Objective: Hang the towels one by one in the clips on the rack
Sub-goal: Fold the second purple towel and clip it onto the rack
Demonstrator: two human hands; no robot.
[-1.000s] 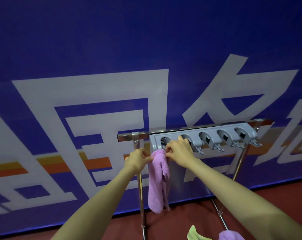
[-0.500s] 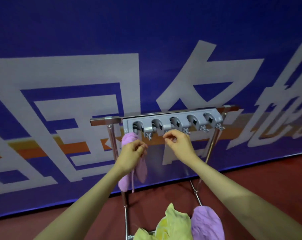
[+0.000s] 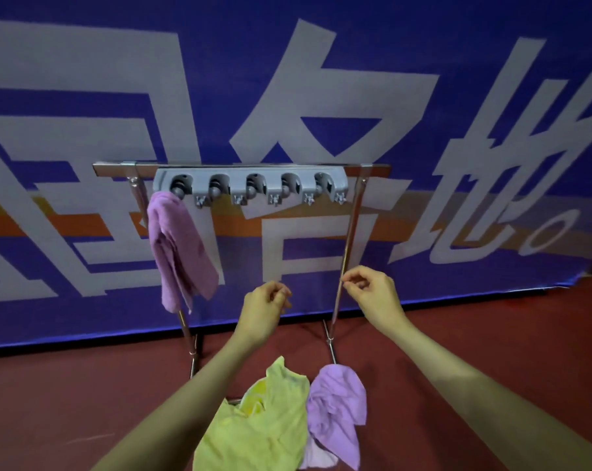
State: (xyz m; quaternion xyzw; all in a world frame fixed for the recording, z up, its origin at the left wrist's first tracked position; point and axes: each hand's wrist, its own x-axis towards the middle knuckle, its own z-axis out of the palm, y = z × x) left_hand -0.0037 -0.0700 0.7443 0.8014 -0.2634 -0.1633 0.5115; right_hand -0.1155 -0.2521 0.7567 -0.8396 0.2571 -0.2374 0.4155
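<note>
While both the left hand (image 3: 265, 305) and right hand (image 3: 376, 292) hang loosely curled and empty below the rack (image 3: 350, 229), the yellow towel (image 3: 253, 426) lies crumpled beneath; probably light, limp: pinch one corner, feed into the second clip (image 3: 216, 186).

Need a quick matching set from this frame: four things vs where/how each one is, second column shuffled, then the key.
Things:
1. hung purple towel
2. yellow towel
3. loose purple towel
4. left hand

Places or states:
A. crumpled low down, directly right of the yellow one
B. fingers loosely curled, holding nothing
C. hanging from the leftmost clip of the grey clip bar
D. crumpled low down, below the left hand

Pairs: 1-C, 2-D, 3-A, 4-B
</note>
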